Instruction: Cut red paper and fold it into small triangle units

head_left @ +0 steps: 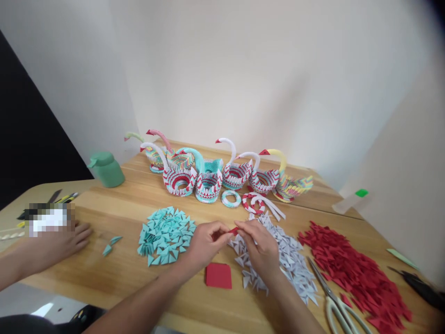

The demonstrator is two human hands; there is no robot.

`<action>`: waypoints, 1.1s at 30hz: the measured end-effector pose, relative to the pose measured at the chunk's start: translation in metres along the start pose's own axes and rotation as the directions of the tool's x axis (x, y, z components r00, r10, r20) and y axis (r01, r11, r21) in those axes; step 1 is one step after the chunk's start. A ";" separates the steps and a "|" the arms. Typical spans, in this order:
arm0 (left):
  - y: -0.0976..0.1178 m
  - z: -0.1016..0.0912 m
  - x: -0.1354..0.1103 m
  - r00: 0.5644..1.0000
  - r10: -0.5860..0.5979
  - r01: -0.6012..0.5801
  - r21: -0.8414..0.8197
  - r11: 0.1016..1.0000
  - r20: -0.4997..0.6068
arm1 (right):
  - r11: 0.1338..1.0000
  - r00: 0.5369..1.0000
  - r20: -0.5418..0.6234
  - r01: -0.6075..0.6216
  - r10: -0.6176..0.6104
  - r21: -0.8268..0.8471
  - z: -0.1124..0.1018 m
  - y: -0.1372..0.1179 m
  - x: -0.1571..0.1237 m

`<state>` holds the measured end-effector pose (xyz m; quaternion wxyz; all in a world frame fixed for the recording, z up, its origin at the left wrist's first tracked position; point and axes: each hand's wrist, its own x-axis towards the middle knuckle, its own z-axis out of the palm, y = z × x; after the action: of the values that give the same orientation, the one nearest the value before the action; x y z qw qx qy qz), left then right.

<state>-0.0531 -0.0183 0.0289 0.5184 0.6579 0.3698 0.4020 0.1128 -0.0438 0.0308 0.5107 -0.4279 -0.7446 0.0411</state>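
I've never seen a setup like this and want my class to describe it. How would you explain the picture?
There is no machine: a camera on a person's head looks forward and down. Their left hand and right hand together hold a small red piece. On the table lie piles of folded turquoise pieces, pale pieces and red pieces, plus red paper and scissors. Behind stand swans. The hand at far left is someone else's.

1. On my feed, the tabletop shows smooth, grained wood.
2. I read the pinched red slip and red stack as matt paper.
3. The swans look ridged, folded paper.
4. The scissors look metal-bladed.
5. The green jug looks smooth plastic.
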 end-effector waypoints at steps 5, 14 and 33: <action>0.004 -0.001 -0.001 0.995 0.102 -0.102 0.183 0.978 0.007 | 0.985 0.987 0.016 -0.161 0.160 0.069 0.002 0.003 -0.006; -0.005 0.002 0.002 0.995 0.100 -0.104 0.301 0.948 0.029 | 0.934 0.934 0.201 -0.326 0.295 0.147 -0.003 0.006 0.000; -0.016 0.007 0.002 0.999 -0.021 0.018 0.074 0.997 0.039 | 0.898 0.906 0.186 -0.409 0.379 0.164 -0.002 0.006 -0.004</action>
<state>-0.0470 -0.0167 0.0128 0.5049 0.6809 0.3804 0.3697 0.1186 -0.0435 0.0253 0.4748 -0.5125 -0.6704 0.2500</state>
